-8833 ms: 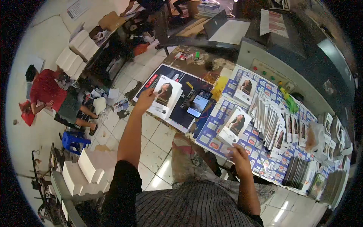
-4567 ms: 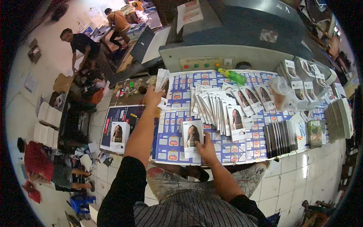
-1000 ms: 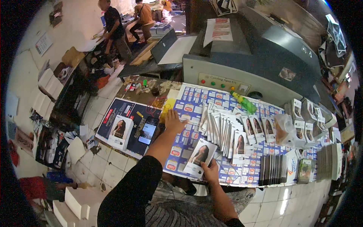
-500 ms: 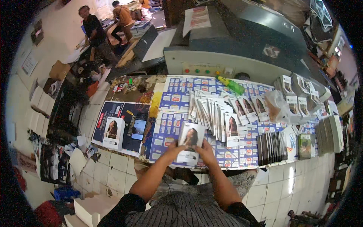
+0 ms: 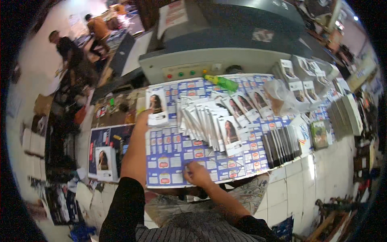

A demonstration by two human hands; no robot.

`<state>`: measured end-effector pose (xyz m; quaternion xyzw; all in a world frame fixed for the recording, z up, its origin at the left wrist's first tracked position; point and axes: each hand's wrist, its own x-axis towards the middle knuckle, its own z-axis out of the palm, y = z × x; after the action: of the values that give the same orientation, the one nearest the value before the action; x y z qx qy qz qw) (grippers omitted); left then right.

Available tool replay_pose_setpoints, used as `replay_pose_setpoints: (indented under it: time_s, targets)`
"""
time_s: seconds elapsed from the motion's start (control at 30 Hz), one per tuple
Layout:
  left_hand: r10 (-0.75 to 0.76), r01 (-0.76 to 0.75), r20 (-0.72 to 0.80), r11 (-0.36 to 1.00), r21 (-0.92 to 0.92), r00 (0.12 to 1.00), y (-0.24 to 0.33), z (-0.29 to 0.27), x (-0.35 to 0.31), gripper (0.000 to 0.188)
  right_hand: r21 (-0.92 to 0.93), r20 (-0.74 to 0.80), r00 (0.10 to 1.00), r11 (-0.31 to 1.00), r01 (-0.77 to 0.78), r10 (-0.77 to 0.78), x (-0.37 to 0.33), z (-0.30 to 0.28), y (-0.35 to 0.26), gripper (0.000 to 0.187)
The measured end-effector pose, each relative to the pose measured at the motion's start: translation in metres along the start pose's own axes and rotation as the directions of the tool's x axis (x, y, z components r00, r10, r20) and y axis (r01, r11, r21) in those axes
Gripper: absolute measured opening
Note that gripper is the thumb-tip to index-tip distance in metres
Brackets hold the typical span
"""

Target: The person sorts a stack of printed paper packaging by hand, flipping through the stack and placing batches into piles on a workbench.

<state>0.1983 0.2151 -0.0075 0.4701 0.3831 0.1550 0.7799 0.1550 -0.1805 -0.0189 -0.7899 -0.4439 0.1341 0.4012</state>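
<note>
My left hand (image 5: 146,116) reaches to the far left part of the table and grips a stack of white printed cards (image 5: 157,105) by its lower left edge. A photo of a person with long dark hair covers the top card. My right hand (image 5: 196,174) rests near the table's front edge with its fingers curled in; no object shows in it. Between and beyond my hands lies a fanned row of similar white cards (image 5: 201,123), with one card (image 5: 229,135) face up at its right end. More such cards (image 5: 243,108) overlap behind it.
Blue printed sheets (image 5: 169,155) cover the table. A green bottle (image 5: 225,83) lies at the back, below a grey machine (image 5: 201,60). To the right are a plastic bag (image 5: 276,97), a row of dark-edged cards (image 5: 281,147) and a tall stack (image 5: 344,115). Another card stack (image 5: 105,163) sits left.
My left hand has carried the card stack from the table's front to its far left. My right hand has let go of the stack and drawn back toward the front edge. The view has shifted.
</note>
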Motion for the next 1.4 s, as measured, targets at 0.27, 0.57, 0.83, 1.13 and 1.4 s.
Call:
replay_pose_setpoints:
  time_s: [0.27, 0.57, 0.83, 1.13, 1.4]
  targets:
    - [0.027, 0.231, -0.313, 0.615, 0.754, 0.949, 0.008, -0.047, 0.061, 0.07, 0.059, 0.037, 0.999, 0.998, 0.019, -0.022, 0.009, -0.011, -0.015, 0.032]
    - [0.82, -0.527, 0.426, -0.186, 0.829, 0.382, 0.004, 0.089, -0.078, 0.063, 0.38, 0.226, 0.964, 0.898, -0.219, 0.139, 0.009, -0.028, -0.009, 0.041]
    - [0.259, 0.032, -0.146, 0.399, 0.916, 0.955, -0.05, 0.163, -0.075, 0.113, -0.133, -0.463, 0.856, 0.937, -0.323, 0.23, 0.037, -0.143, 0.074, 0.064]
    - [-0.171, 0.15, 0.034, 0.928, 0.34, 0.985, -0.042, 0.202, -0.077, 0.075, -0.245, -0.251, 0.865, 0.836, -0.491, 0.434, 0.062, -0.147, 0.086, 0.084]
    - [0.104, -0.083, -0.014, 0.857, 0.509, 0.994, -0.067, 0.234, -0.104, 0.092, -0.182, -0.088, 0.91, 0.892, -0.415, 0.405, 0.092, -0.128, 0.068, 0.083]
